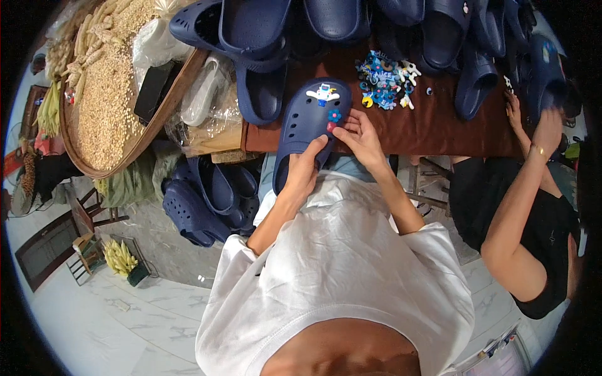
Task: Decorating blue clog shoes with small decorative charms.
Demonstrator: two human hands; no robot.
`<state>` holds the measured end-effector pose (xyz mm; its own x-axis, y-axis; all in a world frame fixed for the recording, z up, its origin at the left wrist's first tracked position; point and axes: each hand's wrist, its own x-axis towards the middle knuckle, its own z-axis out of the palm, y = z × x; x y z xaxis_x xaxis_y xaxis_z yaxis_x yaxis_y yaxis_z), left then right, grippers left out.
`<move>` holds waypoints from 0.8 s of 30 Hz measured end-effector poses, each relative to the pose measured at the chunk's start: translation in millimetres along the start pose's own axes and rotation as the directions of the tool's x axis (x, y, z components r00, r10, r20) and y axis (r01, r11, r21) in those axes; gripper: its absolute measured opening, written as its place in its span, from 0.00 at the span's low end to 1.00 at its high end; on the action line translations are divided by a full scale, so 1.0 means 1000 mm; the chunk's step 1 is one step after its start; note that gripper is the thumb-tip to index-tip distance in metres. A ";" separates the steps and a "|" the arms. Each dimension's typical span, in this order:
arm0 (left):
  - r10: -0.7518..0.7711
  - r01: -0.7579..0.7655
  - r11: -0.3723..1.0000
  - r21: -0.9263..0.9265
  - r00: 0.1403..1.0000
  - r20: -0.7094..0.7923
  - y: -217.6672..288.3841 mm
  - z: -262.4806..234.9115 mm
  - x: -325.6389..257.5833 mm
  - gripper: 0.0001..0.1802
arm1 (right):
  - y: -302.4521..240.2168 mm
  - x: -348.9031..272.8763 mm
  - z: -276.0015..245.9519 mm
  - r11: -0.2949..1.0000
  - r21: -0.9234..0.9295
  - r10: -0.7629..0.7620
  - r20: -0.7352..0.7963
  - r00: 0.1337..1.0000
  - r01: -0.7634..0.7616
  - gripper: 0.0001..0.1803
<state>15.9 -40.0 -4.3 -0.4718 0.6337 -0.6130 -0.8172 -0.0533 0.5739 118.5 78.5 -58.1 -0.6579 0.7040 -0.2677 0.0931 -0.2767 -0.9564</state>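
Note:
A navy blue clog (300, 120) is held upright at the edge of the brown-covered table, its holed top facing me. My left hand (302, 168) grips its lower part, thumb across the upper. At the clog's right side, my right hand (365, 143) closes thumb and fingers on a small red charm (331, 126); how deep it sits in a hole is hidden. Just above that is a blue flower charm (334, 115), and a white figure charm (323, 94) lies near the toe. Right of the clog spreads a pile of mixed charms (381, 78).
More navy clogs (259, 91) line the table's far side, and others (199, 200) hang below at left. A wooden-rimmed tray of corn kernels (103, 119) stands left, beside plastic bags (207, 113). At right, a co-worker's hand (549, 130) handles another clog (547, 75).

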 end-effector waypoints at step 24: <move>0.169 -0.172 0.962 0.214 0.985 0.029 0.006 0.001 -0.004 0.12 | -0.052 -0.015 -0.002 0.831 -0.450 -0.253 0.215 0.943 0.326 0.07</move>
<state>13.3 -41.8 1.5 -0.5938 0.6375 -0.4910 -0.6338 0.0054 0.7735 124.9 84.0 -4.1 -0.8050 0.5932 0.0145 0.1997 0.2939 -0.9348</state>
